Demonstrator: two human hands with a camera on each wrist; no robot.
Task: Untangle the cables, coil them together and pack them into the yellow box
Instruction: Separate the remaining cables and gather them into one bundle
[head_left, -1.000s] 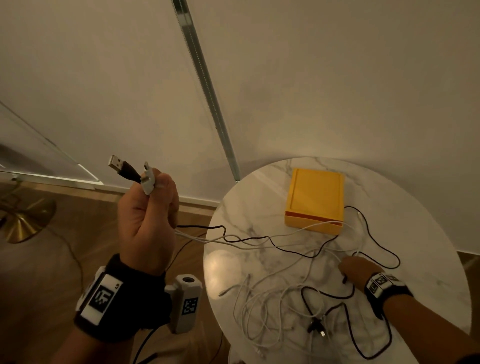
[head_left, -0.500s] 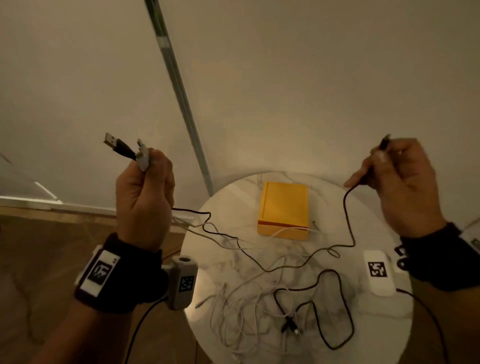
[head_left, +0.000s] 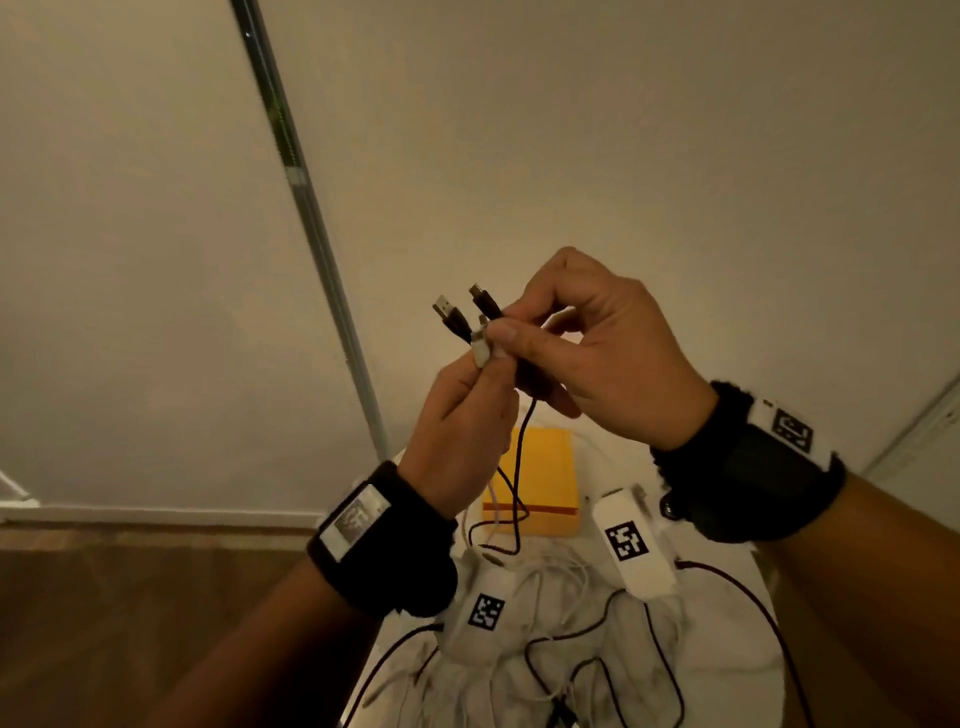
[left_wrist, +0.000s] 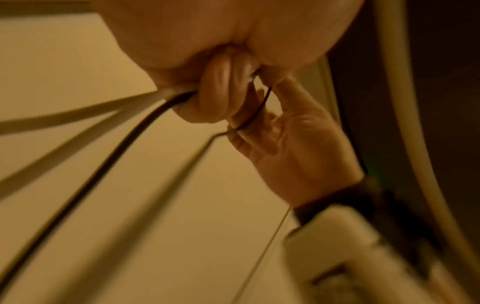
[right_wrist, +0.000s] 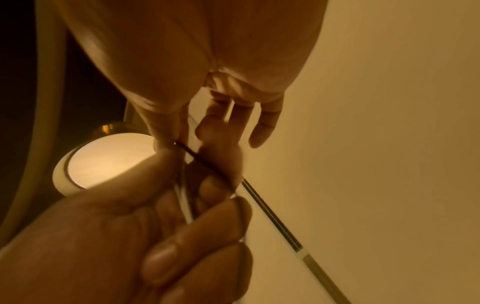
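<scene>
Both hands are raised together above the table. My left hand (head_left: 485, 379) grips a black USB plug (head_left: 447, 312) and a white plug (head_left: 480, 351), fingers curled round their cables (left_wrist: 166, 94). My right hand (head_left: 511, 325) pinches a small black plug (head_left: 483, 299) between thumb and forefinger, right beside the other two. Its thin black cable (right_wrist: 197, 156) crosses to the left hand's fingers (right_wrist: 161, 222). Black and white cables (head_left: 514, 488) hang down to a loose tangle (head_left: 571, 649) on the table. The yellow box (head_left: 545, 467), closed, lies under the hands and is partly hidden.
The round marble table (head_left: 727, 649) ends close to the wall, with wooden floor (head_left: 156, 623) to its left. A metal strip (head_left: 311, 218) runs up the wall. A glowing lamp globe (right_wrist: 103, 162) stands off to the left in the right wrist view.
My right hand carried the small black plug left and met my left hand. The left hand moved toward the middle. The hanging cables now drop straight over the yellow box.
</scene>
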